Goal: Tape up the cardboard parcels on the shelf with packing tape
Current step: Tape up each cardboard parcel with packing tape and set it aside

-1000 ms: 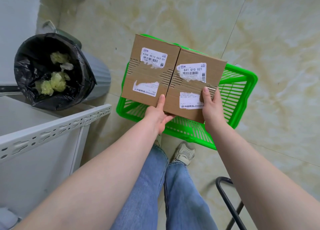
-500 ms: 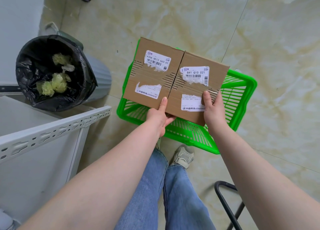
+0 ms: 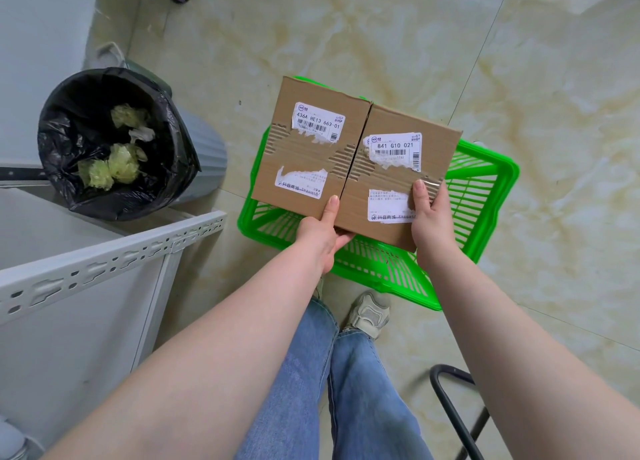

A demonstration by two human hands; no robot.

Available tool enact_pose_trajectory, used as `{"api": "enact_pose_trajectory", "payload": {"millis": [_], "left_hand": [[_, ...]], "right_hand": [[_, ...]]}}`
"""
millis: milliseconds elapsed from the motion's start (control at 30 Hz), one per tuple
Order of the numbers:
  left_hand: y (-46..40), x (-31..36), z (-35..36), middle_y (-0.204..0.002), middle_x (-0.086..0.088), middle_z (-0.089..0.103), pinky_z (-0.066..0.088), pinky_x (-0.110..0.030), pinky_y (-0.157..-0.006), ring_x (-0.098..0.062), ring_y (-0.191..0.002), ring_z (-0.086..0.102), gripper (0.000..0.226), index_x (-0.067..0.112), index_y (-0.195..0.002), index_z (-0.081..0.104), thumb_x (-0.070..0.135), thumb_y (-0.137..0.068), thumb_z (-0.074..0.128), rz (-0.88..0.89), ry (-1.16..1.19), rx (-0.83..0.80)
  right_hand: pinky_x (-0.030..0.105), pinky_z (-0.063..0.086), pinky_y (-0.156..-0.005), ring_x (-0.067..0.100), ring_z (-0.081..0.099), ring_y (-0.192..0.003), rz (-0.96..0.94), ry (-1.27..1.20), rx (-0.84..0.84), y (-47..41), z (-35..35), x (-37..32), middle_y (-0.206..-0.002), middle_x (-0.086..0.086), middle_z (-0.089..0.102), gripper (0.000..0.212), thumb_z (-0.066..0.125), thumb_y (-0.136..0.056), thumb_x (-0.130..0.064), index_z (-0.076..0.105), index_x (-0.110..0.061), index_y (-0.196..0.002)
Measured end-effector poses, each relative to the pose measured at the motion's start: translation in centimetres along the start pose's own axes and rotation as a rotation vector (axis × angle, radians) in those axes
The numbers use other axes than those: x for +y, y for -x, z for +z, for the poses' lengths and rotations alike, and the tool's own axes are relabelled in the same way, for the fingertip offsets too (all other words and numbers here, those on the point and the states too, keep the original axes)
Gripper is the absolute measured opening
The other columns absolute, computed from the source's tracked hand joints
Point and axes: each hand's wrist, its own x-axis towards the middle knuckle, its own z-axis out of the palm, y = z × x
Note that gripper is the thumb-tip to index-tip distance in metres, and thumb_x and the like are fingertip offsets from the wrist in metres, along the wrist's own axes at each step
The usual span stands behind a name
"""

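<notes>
A brown cardboard parcel [image 3: 322, 158] with torn white shipping labels hangs in the air above a green plastic basket [image 3: 485, 196]. Its two top flaps meet along a middle seam with no tape over it. My left hand [image 3: 323, 232] grips the near edge at the seam, thumb on top and fingers underneath. My right hand [image 3: 431, 213] grips the near right corner, thumb lying on the top flap. No roll of packing tape is in view.
A grey bin [image 3: 114, 144] lined with a black bag holds crumpled yellow-green waste at the left. A grey metal shelf [image 3: 104, 265] juts in at the lower left. A black metal frame [image 3: 453, 407] stands at the lower right on the marble floor.
Both hands and the parcel have shifted slightly towards me over the basket. The grip on the parcel is unchanged.
</notes>
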Motion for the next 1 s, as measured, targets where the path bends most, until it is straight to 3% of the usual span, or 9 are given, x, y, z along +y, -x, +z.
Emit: {"api": "enact_pose_trajectory", "payload": {"millis": [133,400,500,600,767,900,1000], "left_hand": [[-0.1,-0.2,-0.2,-0.141,-0.013,0.053,0.054,-0.035,-0.090,-0.027,-0.107,0.065,0.059,0.005,-0.139,0.041,0.039,-0.095,0.058,0.002,-0.003,-0.001],[0.0,-0.5,-0.3,-0.136,-0.005,0.057,0.053,-0.023,-0.071,-0.012,-0.091,0.064,0.039,0.012,-0.118,0.047,0.041,-0.095,0.058,0.048,-0.064,0.003],[0.1,-0.6,-0.3,-0.138,-0.004,0.056,0.052,-0.026,-0.079,-0.012,-0.090,0.066,0.048,0.008,-0.128,0.047,0.041,-0.094,0.059,0.056,-0.061,0.003],[0.5,-0.4,-0.6,-0.137,-0.009,0.057,0.055,-0.030,-0.085,-0.018,-0.079,0.067,0.055,0.007,-0.134,0.046,0.038,-0.093,0.063,0.015,-0.009,-0.015],[2.1,-0.9,-1.4,-0.139,-0.022,0.053,0.054,-0.037,-0.097,-0.030,-0.114,0.064,0.082,0.002,-0.146,0.033,0.049,-0.087,0.066,-0.070,-0.180,-0.020],[4.9,-1.6,-3.4,-0.144,-0.014,0.052,0.051,-0.035,-0.097,-0.026,-0.123,0.059,0.074,0.002,-0.143,0.042,0.053,-0.091,0.059,-0.046,-0.235,-0.026],[8.4,-1.7,-4.7,-0.143,-0.011,0.054,0.046,-0.035,-0.100,-0.023,-0.125,0.058,0.068,0.006,-0.143,0.045,0.052,-0.094,0.055,-0.006,-0.162,-0.034]], "right_hand": [[0.041,0.043,-0.109,0.015,0.055,-0.125,-0.019,0.009,0.007,0.0,0.1,0.2,-0.140,-0.001,0.055,0.050,0.048,-0.102,-0.035,0.034,-0.023,-0.149],[0.039,0.039,-0.112,0.015,0.050,-0.130,-0.017,0.044,0.013,0.3,0.1,0.0,-0.145,-0.001,0.050,0.056,0.049,-0.101,-0.036,0.029,-0.023,-0.152],[0.041,0.029,-0.118,0.016,0.037,-0.139,0.011,0.054,0.032,0.3,0.2,-0.2,-0.156,-0.002,0.033,0.068,0.050,-0.101,-0.038,0.013,-0.023,-0.156],[0.036,0.033,-0.114,0.015,0.044,-0.131,0.018,0.050,0.067,0.5,0.2,-0.5,-0.147,-0.003,0.040,0.066,0.051,-0.101,-0.033,0.016,-0.019,-0.156],[0.042,0.033,-0.115,0.021,0.043,-0.136,0.052,0.060,0.088,1.5,-0.3,-1.2,-0.151,0.007,0.039,0.070,0.057,-0.097,-0.036,0.020,-0.018,-0.154],[0.033,0.030,-0.112,0.024,0.041,-0.136,-0.033,0.252,0.183,4.3,-1.0,-3.6,-0.148,0.009,0.043,0.059,0.056,-0.097,-0.036,0.036,-0.013,-0.147],[0.037,0.036,-0.110,0.022,0.050,-0.127,-0.108,0.214,0.100,8.0,-0.7,-6.1,-0.136,0.009,0.054,0.049,0.058,-0.096,-0.032,0.047,-0.011,-0.138]]}}
